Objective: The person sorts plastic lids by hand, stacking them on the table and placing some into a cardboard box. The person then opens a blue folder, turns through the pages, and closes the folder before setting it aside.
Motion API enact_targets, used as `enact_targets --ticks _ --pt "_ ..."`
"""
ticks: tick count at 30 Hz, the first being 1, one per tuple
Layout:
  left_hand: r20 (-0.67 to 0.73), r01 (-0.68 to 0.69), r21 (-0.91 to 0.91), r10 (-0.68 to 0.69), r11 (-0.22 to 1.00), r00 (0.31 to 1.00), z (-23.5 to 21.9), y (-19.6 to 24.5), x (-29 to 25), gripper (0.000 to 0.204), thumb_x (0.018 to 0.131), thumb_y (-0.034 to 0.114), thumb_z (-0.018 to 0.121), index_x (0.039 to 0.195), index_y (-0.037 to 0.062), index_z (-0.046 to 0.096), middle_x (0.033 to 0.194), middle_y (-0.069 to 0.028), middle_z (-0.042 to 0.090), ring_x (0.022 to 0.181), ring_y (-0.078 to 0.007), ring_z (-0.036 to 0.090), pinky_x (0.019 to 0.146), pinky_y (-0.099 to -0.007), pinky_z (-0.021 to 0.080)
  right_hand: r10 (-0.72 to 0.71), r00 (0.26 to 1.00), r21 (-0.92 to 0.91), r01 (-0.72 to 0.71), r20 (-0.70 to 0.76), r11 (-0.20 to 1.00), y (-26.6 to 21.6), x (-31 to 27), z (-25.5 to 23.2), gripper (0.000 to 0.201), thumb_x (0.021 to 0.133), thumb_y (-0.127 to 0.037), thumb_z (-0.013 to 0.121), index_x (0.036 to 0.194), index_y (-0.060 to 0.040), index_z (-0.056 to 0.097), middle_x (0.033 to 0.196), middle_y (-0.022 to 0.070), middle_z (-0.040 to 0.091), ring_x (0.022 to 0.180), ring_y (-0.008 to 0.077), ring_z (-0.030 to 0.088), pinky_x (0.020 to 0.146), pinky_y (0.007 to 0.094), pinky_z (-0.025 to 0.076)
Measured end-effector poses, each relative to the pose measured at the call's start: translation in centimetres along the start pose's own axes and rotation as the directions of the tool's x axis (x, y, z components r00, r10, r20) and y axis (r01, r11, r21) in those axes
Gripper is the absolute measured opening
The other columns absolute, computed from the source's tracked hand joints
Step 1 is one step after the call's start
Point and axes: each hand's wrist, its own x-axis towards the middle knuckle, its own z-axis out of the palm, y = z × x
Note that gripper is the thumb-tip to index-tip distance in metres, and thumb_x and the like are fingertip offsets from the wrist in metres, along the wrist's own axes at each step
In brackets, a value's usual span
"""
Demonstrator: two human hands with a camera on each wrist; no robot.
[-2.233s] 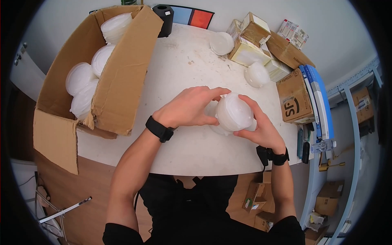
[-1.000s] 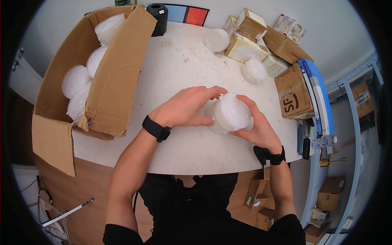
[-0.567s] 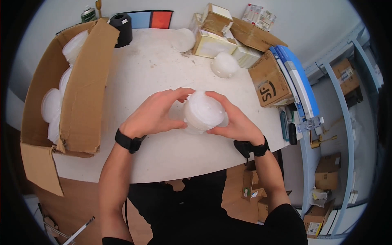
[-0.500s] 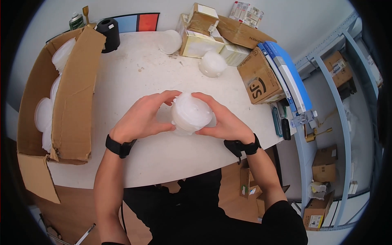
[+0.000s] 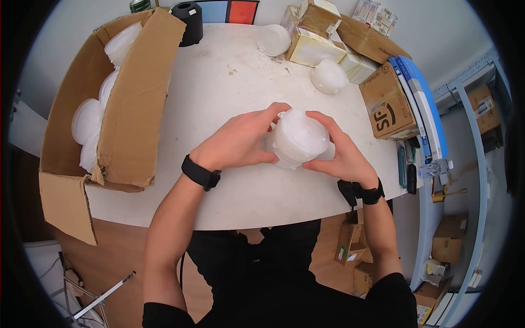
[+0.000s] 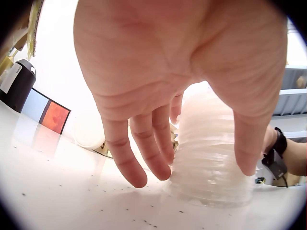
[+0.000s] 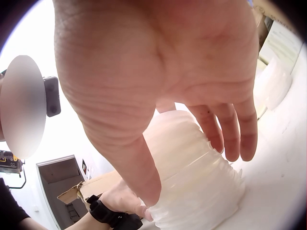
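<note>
A stack of translucent white round plastic pieces (image 5: 299, 138) stands on the white table (image 5: 219, 202) in front of the person, between both hands; the left wrist view shows its many ridged layers (image 6: 206, 167). My left hand (image 5: 238, 138) grips its left side, thumb at the near side and fingers at the far side. My right hand (image 5: 342, 153) holds the right side the same way, its thumb against the layers (image 7: 196, 187) in the right wrist view. Some fingertips are hidden behind the stack in the head view.
At the left stands an open cardboard box (image 5: 134, 109) with several white round pieces (image 5: 87, 121). Farther back are a black cylinder (image 5: 188, 24), a white disc (image 5: 273, 40), a white round container (image 5: 329, 76) and stacked boxes (image 5: 317, 46). Blue folders (image 5: 424, 106) stand beside a carton (image 5: 385, 106) at right.
The head view has swung right and partly back, shifting the whole scene within it. Both hands keep the same hold around the stack, with no clear movement of the layers.
</note>
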Motion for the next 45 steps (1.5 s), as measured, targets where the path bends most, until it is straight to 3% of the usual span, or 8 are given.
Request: enact_targets --ticks 6,17,33,37,39,45 --pt "-0.001 0.005 0.0 -0.005 1.0 1.0 -0.2 0.3 -0.1 0.094 0.067 0.008 0.091 0.148 0.0085 0.043 0.118 -0.0149 0.068 0.11 -0.0335 0.066 0.099 -0.0437 0.054 -0.02 1.0 -0.024 0.02 -0.006 1.0 0.0 0.0 0.1 0.091 0.074 -0.007 0.088 0.153 -0.0108 0.045 0.149 0.0153 0.054 0.139 0.0327 0.052 0.117 0.0423 0.042" --pt "0.024 0.027 -0.037 -0.026 0.999 0.999 -0.2 0.3 0.3 0.09 0.069 0.008 0.091 0.146 0.0072 0.045 0.118 -0.0162 0.069 0.105 -0.0314 0.068 0.089 -0.0408 0.057 -0.07 0.998 -0.074 0.07 -0.003 0.995 0.3 0.1 0.2 0.087 0.075 -0.006 0.087 0.152 -0.0102 0.047 0.147 0.015 0.055 0.137 0.0338 0.054 0.115 0.0426 0.044" --pt "0.023 0.091 -0.029 -0.09 0.995 0.996 0.0 0.6 0.3 0.094 0.066 0.009 0.093 0.147 0.007 0.045 0.122 -0.0165 0.068 0.106 -0.0324 0.067 0.094 -0.0419 0.056 -0.106 0.994 -0.058 0.104 -0.031 0.993 0.6 -0.2 0.4 0.085 0.077 -0.006 0.088 0.152 -0.0104 0.047 0.146 0.0156 0.056 0.137 0.0347 0.054 0.115 0.0431 0.045" --pt "-0.043 -0.007 -0.008 0.007 1.0 0.999 0.5 -0.3 0.2 0.092 0.066 0.009 0.093 0.146 0.0061 0.047 0.127 -0.0167 0.066 0.107 -0.0328 0.067 0.096 -0.0416 0.056 -0.163 0.986 -0.139 0.155 -0.047 0.978 0.8 -0.2 0.6 0.084 0.077 -0.006 0.088 0.15 -0.0103 0.048 0.146 0.0164 0.055 0.136 0.0356 0.054 0.114 0.0434 0.045" --pt "-0.071 -0.049 0.005 0.049 0.999 0.996 0.6 -0.3 0.1 0.092 0.066 0.009 0.093 0.146 0.0059 0.048 0.128 -0.0169 0.066 0.107 -0.0329 0.067 0.097 -0.0414 0.056 -0.161 0.986 -0.101 0.156 -0.041 0.983 0.9 -0.2 0.6 0.083 0.077 -0.006 0.087 0.15 -0.0102 0.048 0.146 0.0167 0.055 0.136 0.0359 0.054 0.115 0.0434 0.044" --pt "0.029 0.039 -0.044 -0.037 0.998 0.999 -0.5 0.8 0.1 0.097 0.067 0.018 0.094 0.15 0.0061 0.045 0.131 -0.0175 0.065 0.106 -0.0332 0.067 0.097 -0.0413 0.056 -0.124 0.992 0.013 0.124 -0.039 0.992 1.5 -0.4 0.8 0.083 0.078 -0.004 0.086 0.151 -0.0104 0.047 0.145 0.0166 0.055 0.136 0.0358 0.053 0.116 0.0431 0.043"
